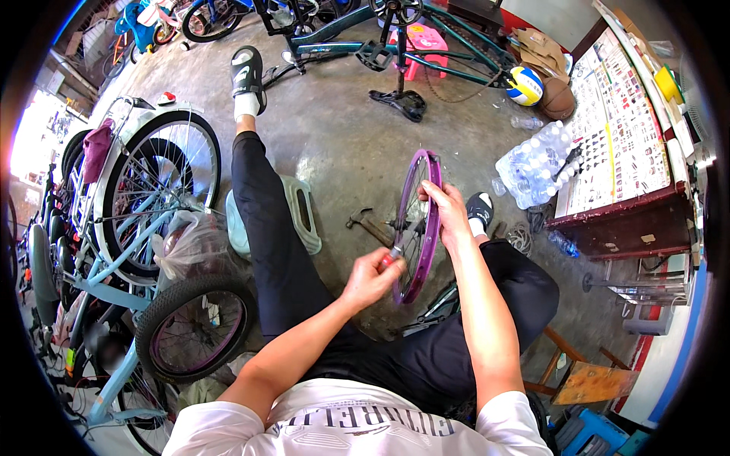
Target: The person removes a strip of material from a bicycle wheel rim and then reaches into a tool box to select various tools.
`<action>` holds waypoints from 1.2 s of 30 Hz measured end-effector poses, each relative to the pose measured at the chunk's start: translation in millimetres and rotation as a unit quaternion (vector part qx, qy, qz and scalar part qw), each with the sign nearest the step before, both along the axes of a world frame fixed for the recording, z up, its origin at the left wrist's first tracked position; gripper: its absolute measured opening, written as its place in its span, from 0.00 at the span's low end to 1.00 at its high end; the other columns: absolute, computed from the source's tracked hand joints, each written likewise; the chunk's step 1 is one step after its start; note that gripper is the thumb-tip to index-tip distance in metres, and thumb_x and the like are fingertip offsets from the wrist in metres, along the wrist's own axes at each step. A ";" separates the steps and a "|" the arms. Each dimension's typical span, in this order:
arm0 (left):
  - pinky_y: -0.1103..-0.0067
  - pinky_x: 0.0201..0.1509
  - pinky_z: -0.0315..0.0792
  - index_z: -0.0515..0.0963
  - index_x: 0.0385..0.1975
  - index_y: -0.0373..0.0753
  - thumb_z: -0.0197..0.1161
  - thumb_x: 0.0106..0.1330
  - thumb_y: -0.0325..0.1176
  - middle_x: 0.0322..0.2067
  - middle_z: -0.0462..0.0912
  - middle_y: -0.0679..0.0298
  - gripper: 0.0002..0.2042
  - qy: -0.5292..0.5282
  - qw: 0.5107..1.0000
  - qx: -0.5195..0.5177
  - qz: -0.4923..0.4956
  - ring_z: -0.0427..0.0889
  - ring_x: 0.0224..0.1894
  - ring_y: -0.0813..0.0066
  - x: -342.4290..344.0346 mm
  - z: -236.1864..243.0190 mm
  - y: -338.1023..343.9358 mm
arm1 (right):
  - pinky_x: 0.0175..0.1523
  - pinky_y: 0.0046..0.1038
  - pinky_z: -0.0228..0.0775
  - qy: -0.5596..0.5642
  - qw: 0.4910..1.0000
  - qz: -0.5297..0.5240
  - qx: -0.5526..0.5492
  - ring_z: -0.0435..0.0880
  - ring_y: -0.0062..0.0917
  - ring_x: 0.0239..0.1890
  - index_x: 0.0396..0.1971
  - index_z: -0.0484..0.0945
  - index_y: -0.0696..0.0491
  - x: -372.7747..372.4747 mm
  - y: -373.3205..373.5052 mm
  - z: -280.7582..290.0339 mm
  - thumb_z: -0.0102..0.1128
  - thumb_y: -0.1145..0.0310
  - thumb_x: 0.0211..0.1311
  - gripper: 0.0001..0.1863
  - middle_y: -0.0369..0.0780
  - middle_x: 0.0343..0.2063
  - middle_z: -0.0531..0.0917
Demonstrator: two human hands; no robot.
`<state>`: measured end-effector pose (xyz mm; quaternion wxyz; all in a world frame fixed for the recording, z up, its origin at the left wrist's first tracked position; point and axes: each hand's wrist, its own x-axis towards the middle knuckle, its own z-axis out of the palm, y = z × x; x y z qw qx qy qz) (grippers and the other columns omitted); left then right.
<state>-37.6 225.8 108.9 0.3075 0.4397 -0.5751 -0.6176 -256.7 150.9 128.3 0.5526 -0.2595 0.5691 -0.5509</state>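
A spoked bicycle wheel with a bare purple metal rim (433, 232) stands nearly upright between the person's legs; whether its lower edge rests on anything cannot be made out. The right hand (447, 209) has its grip closed over the upper rim, thumb and fingers pinching the edge, probably to steady it. The left hand (370, 275) has its grip wrapped around a red-handled tool with a metal end (388, 261), pointed towards the spokes, where the raised wheel seems easy to reach. Just beyond, a wooden-handled hammer (372, 226) lies on the grey concrete floor (342, 152), presumably within reach. A pale teal plastic stool (306, 220) sits by the left leg; farther left, a black-tyred wheel (160, 351) stands beside a light-blue bicycle (129, 254).
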 end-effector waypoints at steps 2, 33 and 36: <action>0.83 0.27 0.69 0.81 0.37 0.37 0.65 0.74 0.40 0.28 0.83 0.70 0.11 -0.025 0.996 0.060 0.061 0.76 0.25 0.87 15.3 -20.9 -11.5 | 0.50 0.24 0.71 0.022 0.999 0.019 -0.031 0.81 0.18 0.41 0.46 0.82 0.56 2.5 2.3 0.2 0.71 0.59 0.66 0.17 0.34 0.37 0.84; 0.82 0.24 0.65 0.80 0.52 0.39 0.72 0.69 0.32 0.24 0.77 0.75 0.14 -0.004 0.998 0.027 0.057 0.71 0.23 0.87 -79.0 -7.4 -91.6 | 0.66 0.35 0.69 0.251 0.961 0.045 -0.111 0.78 0.31 0.62 0.64 0.72 0.57 -8.7 47.4 10.2 0.67 0.72 0.63 0.29 0.43 0.58 0.80; 0.81 0.25 0.65 0.80 0.52 0.39 0.73 0.68 0.33 0.23 0.77 0.75 0.15 0.003 0.999 0.028 0.041 0.71 0.23 0.86 -77.8 -4.5 -92.5 | 0.63 0.29 0.69 0.211 0.971 0.091 -0.071 0.80 0.26 0.56 0.59 0.77 0.59 -20.8 47.6 4.3 0.67 0.71 0.64 0.24 0.41 0.53 0.84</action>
